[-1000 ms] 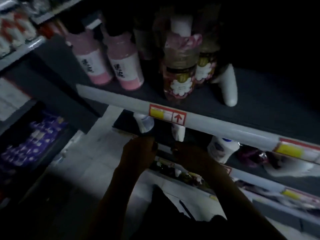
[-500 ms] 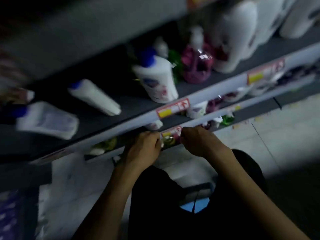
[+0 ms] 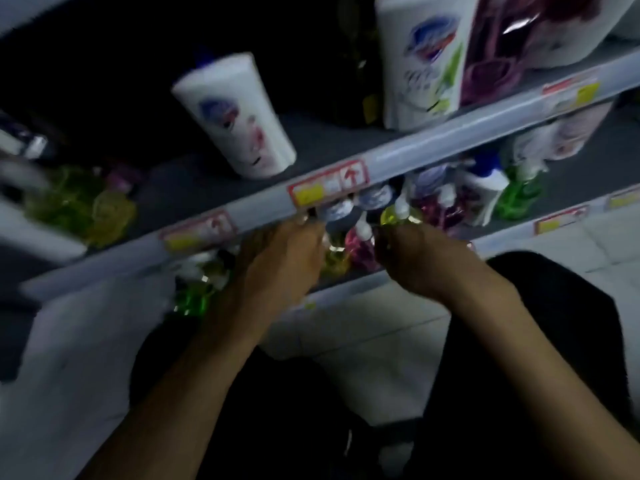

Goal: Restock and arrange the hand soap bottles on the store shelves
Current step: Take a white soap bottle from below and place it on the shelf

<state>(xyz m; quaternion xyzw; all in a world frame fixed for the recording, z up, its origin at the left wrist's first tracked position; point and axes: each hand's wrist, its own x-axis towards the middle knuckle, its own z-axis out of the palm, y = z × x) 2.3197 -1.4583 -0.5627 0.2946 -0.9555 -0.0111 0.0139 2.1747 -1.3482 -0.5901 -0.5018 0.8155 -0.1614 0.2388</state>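
Small soap bottles crowd the lower shelf (image 3: 571, 174) under a grey rail with a red and yellow price tag (image 3: 329, 183). My right hand (image 3: 415, 263) grips a yellow-green pump bottle (image 3: 398, 216) at the shelf front. To its left, my left hand (image 3: 280, 258) has its fingers curled at a white-and-blue capped bottle (image 3: 339, 214) just under the rail; blur hides the exact hold. Pink bottles (image 3: 360, 249) stand between the hands.
On the upper shelf stand a white bottle (image 3: 239, 116), a larger white bottle (image 3: 422, 60) and a purple refill pack (image 3: 502, 46). Green bottles (image 3: 519, 192) stand right of the hands, another (image 3: 194, 296) lower left. Pale floor tiles (image 3: 381, 341) lie below.
The view has swung and closed in on the lower shelves. Both hands stay side by side at the lower shelf front, the right one now showing a yellow-green bottle.
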